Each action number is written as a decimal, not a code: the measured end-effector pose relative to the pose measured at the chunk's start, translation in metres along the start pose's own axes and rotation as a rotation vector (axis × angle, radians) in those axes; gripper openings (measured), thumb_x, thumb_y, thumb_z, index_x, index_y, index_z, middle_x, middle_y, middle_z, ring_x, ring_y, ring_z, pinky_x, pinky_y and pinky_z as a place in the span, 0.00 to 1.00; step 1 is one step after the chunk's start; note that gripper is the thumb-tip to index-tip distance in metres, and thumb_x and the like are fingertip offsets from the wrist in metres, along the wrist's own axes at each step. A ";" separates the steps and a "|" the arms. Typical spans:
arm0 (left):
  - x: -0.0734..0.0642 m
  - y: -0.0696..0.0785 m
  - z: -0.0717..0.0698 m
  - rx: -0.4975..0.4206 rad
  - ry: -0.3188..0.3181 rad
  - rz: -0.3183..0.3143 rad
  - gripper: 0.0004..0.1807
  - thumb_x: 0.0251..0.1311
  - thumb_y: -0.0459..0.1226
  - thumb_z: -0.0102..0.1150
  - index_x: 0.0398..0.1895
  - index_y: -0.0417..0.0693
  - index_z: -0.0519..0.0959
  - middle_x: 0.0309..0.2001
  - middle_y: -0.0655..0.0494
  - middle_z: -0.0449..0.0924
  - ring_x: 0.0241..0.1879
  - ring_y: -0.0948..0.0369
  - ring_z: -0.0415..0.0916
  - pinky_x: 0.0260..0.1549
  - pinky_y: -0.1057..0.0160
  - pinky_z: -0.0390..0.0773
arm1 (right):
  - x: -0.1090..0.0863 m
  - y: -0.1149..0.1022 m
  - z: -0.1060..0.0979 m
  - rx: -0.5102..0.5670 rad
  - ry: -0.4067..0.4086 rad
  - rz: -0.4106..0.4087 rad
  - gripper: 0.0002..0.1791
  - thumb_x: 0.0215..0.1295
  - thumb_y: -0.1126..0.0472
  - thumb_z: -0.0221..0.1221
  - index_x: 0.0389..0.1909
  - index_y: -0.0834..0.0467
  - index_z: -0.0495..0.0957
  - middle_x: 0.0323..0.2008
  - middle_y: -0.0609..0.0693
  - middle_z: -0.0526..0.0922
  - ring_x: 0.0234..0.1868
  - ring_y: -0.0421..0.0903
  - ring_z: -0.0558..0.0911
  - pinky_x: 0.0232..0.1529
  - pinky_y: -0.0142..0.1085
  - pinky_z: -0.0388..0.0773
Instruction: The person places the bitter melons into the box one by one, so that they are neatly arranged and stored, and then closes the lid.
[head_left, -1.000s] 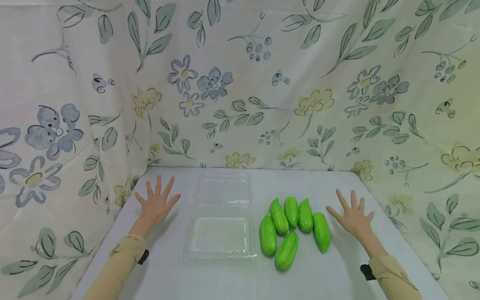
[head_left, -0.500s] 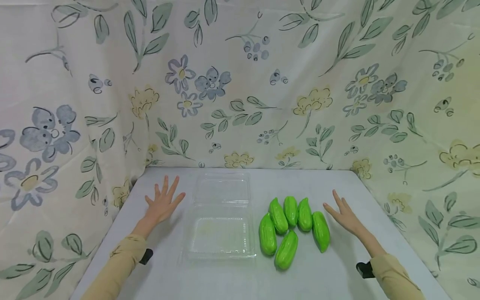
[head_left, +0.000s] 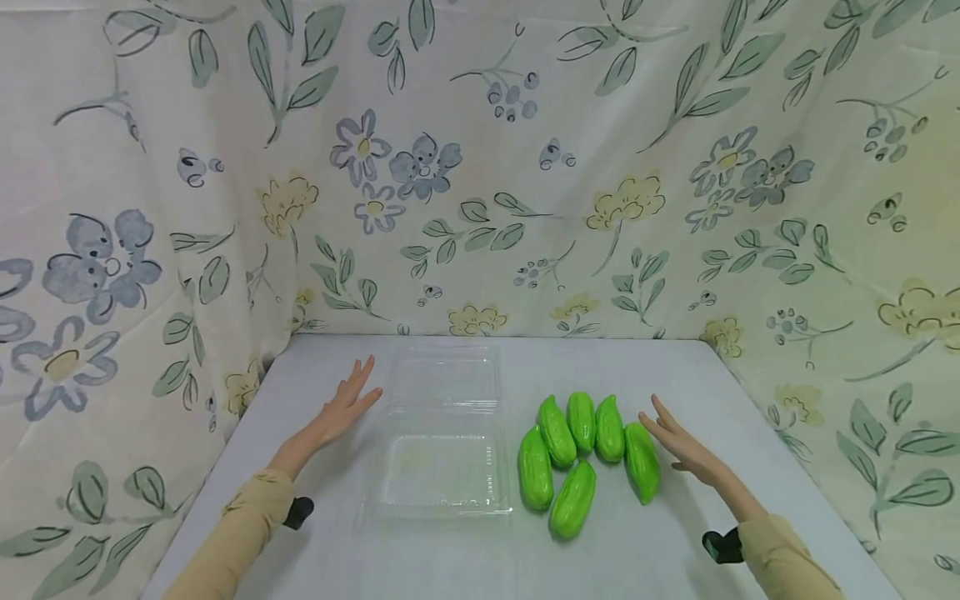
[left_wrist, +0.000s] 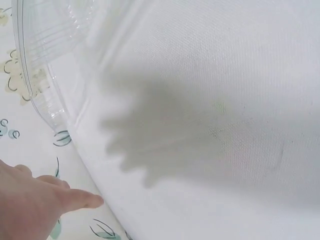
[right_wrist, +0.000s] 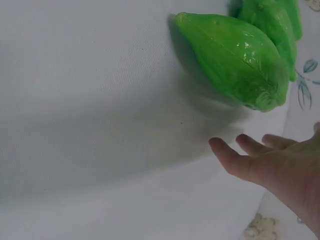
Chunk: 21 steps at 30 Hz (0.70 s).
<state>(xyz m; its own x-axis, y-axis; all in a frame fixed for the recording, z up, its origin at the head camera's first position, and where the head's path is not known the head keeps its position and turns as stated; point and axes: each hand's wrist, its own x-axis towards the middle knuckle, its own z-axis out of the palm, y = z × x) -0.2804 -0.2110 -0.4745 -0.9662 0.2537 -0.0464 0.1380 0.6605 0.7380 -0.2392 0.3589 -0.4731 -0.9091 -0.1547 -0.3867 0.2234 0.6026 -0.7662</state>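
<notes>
My left hand (head_left: pixel 337 413) hovers left of a clear plastic clamshell box (head_left: pixel 442 508), fingers extended and holding nothing. The box lies unfolded, one half behind the other, and nothing is inside it. To its right sit several glossy bright green, elongated fruits or vegetables (head_left: pixel 573 500), loosely grouped; I cannot tell their exact kind. My right hand (head_left: pixel 686 448) is held above the table, just right of the rightmost green piece (head_left: pixel 642 463), fingers straight and apart from it. In the right wrist view that piece (right_wrist: pixel 235 60) has a pointed end and lies above the fingertips (right_wrist: pixel 216 144).
A white table (head_left: pixel 442 567) bears everything. Floral cloth (head_left: pixel 480 208) hangs behind it and along both sides. Each wrist carries a small black device (head_left: pixel 722 547) below a beige sleeve (head_left: pixel 783 554). The left hand's shadow (left_wrist: pixel 155 130) falls on the tabletop.
Both hands have drifted inward, the left toward the clear box and the right toward the green pieces. They have turned more edge-on, with fingers closer together. Box and green pieces stay put.
</notes>
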 end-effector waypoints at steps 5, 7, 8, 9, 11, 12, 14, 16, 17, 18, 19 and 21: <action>0.003 0.000 0.003 -0.096 -0.054 0.033 0.41 0.69 0.59 0.38 0.76 0.61 0.31 0.76 0.47 0.22 0.74 0.41 0.21 0.63 0.28 0.32 | 0.001 0.000 0.006 0.044 0.007 0.001 0.44 0.73 0.38 0.36 0.71 0.48 0.16 0.71 0.73 0.28 0.68 0.78 0.40 0.54 0.74 0.57; 0.003 0.001 0.003 -0.123 -0.073 0.041 0.41 0.70 0.57 0.39 0.76 0.61 0.31 0.76 0.47 0.23 0.74 0.43 0.22 0.63 0.28 0.33 | 0.001 0.001 0.008 0.046 0.013 0.001 0.44 0.73 0.38 0.36 0.72 0.48 0.17 0.71 0.73 0.30 0.68 0.79 0.42 0.55 0.73 0.59; 0.002 0.001 0.003 -0.133 -0.083 0.040 0.41 0.70 0.56 0.40 0.75 0.62 0.31 0.76 0.48 0.23 0.74 0.44 0.22 0.63 0.28 0.34 | 0.002 0.001 0.008 0.049 0.015 -0.001 0.44 0.73 0.38 0.36 0.72 0.48 0.18 0.71 0.73 0.31 0.68 0.78 0.42 0.55 0.73 0.59; 0.002 0.002 0.003 -0.135 -0.092 0.045 0.41 0.70 0.55 0.41 0.75 0.62 0.31 0.76 0.48 0.24 0.74 0.43 0.23 0.63 0.28 0.35 | 0.002 0.002 0.009 0.051 0.019 -0.001 0.44 0.73 0.38 0.37 0.72 0.49 0.18 0.71 0.73 0.32 0.68 0.78 0.43 0.55 0.72 0.59; 0.001 0.003 0.003 -0.150 -0.113 0.050 0.40 0.71 0.52 0.42 0.75 0.63 0.31 0.77 0.49 0.25 0.74 0.42 0.25 0.63 0.28 0.35 | 0.003 0.003 0.010 0.054 0.029 -0.001 0.44 0.73 0.39 0.38 0.72 0.49 0.19 0.71 0.74 0.35 0.69 0.77 0.43 0.56 0.71 0.60; 0.001 0.004 0.004 -0.156 -0.123 0.053 0.40 0.71 0.51 0.42 0.76 0.62 0.32 0.77 0.48 0.26 0.74 0.42 0.26 0.63 0.28 0.36 | 0.003 0.004 0.011 0.056 0.033 0.000 0.45 0.73 0.39 0.39 0.73 0.49 0.20 0.71 0.74 0.36 0.69 0.76 0.44 0.56 0.71 0.60; 0.000 0.004 0.005 -0.165 -0.145 0.065 0.39 0.71 0.49 0.43 0.76 0.61 0.33 0.77 0.48 0.27 0.74 0.41 0.27 0.63 0.29 0.37 | 0.004 0.005 0.012 0.065 0.040 -0.001 0.45 0.73 0.40 0.41 0.73 0.50 0.22 0.71 0.74 0.39 0.70 0.75 0.44 0.57 0.70 0.60; 0.001 0.004 0.006 -0.181 -0.165 0.076 0.39 0.71 0.48 0.43 0.76 0.60 0.34 0.77 0.48 0.28 0.74 0.40 0.28 0.64 0.29 0.37 | 0.004 0.006 0.013 0.068 0.047 0.002 0.45 0.72 0.41 0.42 0.74 0.51 0.24 0.71 0.74 0.40 0.70 0.74 0.45 0.58 0.69 0.61; 0.001 0.003 0.007 -0.191 -0.176 0.086 0.39 0.71 0.48 0.44 0.76 0.59 0.35 0.77 0.47 0.29 0.74 0.39 0.29 0.64 0.30 0.37 | 0.004 0.006 0.013 0.066 0.047 0.001 0.45 0.72 0.41 0.43 0.74 0.52 0.25 0.71 0.74 0.40 0.70 0.74 0.45 0.58 0.69 0.61; 0.001 0.003 0.008 -0.202 -0.182 0.093 0.39 0.71 0.47 0.44 0.76 0.57 0.36 0.77 0.46 0.29 0.74 0.39 0.30 0.65 0.30 0.37 | 0.005 0.006 0.014 0.062 0.048 -0.001 0.44 0.72 0.42 0.43 0.74 0.52 0.26 0.71 0.75 0.39 0.70 0.74 0.46 0.58 0.69 0.62; 0.002 0.003 0.009 -0.208 -0.192 0.106 0.39 0.71 0.46 0.44 0.76 0.55 0.36 0.77 0.45 0.30 0.73 0.37 0.31 0.65 0.31 0.38 | 0.005 0.006 0.014 0.060 0.050 -0.002 0.44 0.72 0.42 0.43 0.75 0.53 0.27 0.71 0.76 0.39 0.70 0.74 0.46 0.58 0.68 0.62; 0.002 0.001 0.010 -0.238 -0.205 0.114 0.38 0.71 0.46 0.45 0.76 0.54 0.38 0.77 0.45 0.31 0.73 0.36 0.33 0.66 0.32 0.38 | 0.006 0.006 0.015 0.054 0.054 -0.002 0.44 0.72 0.43 0.44 0.75 0.54 0.29 0.70 0.76 0.38 0.69 0.75 0.46 0.57 0.68 0.63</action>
<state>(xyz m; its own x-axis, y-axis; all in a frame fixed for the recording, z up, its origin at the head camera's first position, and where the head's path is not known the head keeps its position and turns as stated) -0.2803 -0.2022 -0.4805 -0.8799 0.4698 -0.0709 0.1647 0.4417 0.8819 -0.2381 0.3503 -0.4879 -0.9271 -0.1125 -0.3575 0.2383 0.5593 -0.7940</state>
